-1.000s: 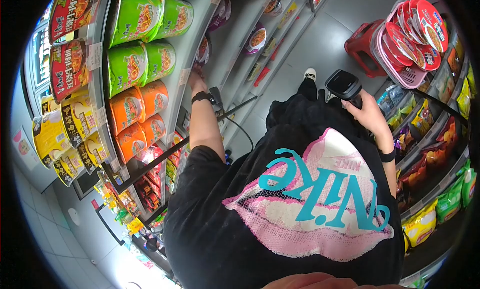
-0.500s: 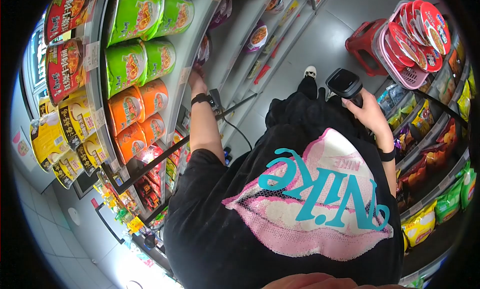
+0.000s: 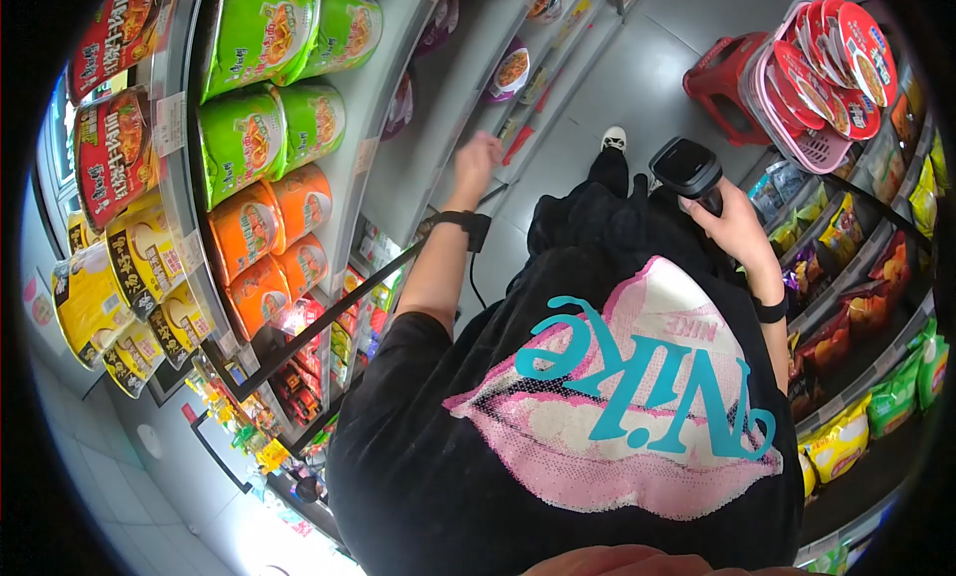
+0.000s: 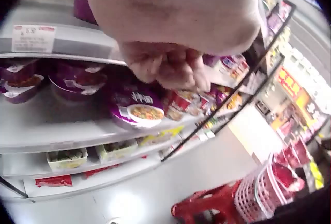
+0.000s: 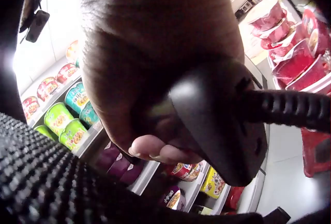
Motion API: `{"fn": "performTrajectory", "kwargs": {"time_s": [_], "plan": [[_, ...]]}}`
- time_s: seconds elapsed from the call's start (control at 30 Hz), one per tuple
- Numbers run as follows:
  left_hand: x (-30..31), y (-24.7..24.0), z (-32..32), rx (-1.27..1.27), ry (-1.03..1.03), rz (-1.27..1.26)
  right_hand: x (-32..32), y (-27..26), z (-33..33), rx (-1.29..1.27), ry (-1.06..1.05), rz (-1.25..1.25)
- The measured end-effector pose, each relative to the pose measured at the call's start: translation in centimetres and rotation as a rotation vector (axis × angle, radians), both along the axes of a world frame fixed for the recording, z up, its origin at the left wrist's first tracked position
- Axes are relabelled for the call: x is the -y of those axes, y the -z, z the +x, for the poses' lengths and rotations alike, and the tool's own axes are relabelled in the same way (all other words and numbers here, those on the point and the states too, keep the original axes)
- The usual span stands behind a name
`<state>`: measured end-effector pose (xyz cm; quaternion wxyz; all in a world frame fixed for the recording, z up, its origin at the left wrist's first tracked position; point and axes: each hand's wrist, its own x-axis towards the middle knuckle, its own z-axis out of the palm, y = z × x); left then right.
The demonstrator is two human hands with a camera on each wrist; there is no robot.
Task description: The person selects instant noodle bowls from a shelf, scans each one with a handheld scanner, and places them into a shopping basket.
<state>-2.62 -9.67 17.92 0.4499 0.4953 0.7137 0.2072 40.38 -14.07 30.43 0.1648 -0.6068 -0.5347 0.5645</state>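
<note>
Over the shelf edges in the head view is my left hand, slightly blurred, with a black strap on its wrist. The left wrist view shows its fingers loosely curled and nothing visible in them; behind them a purple noodle bowl sits on a shelf. My right hand grips a black handheld scanner by its handle, head pointing away from my body. In the right wrist view, fingers wrap round the scanner's dark handle, and a ribbed cable comes off it.
Green noodle cups and orange cups fill the left shelves. At upper right a pink basket holds several red-lidded bowls beside a red stool. Snack bags line the right shelves. Grey floor lies between.
My left hand has come away from the shelf by the purple bowls and moved right in the head view. The right hand with the scanner has barely moved.
</note>
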Motion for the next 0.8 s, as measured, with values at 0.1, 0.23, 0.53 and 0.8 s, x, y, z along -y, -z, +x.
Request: {"fn": "performTrajectory", "kwargs": {"time_s": [0.1,0.23,0.53,0.8], "plan": [[-0.3,3.4,1.9,0.097,0.264,-0.187,0.2,0.3,-0.3,0.013,0.000,0.000],[-1.9,9.2,1.9,0.169,0.253,-0.232,0.5,0.3,-0.5,0.055,0.012,-0.053],[-7.2,16.6,0.2,0.378,-0.333,-0.462,1.0,-0.8,-1.7,0.113,0.079,-0.135],[-10.3,20.2,-0.6,0.472,-0.731,-0.437,1.3,-1.6,-2.9,0.193,0.150,-0.215]]}}
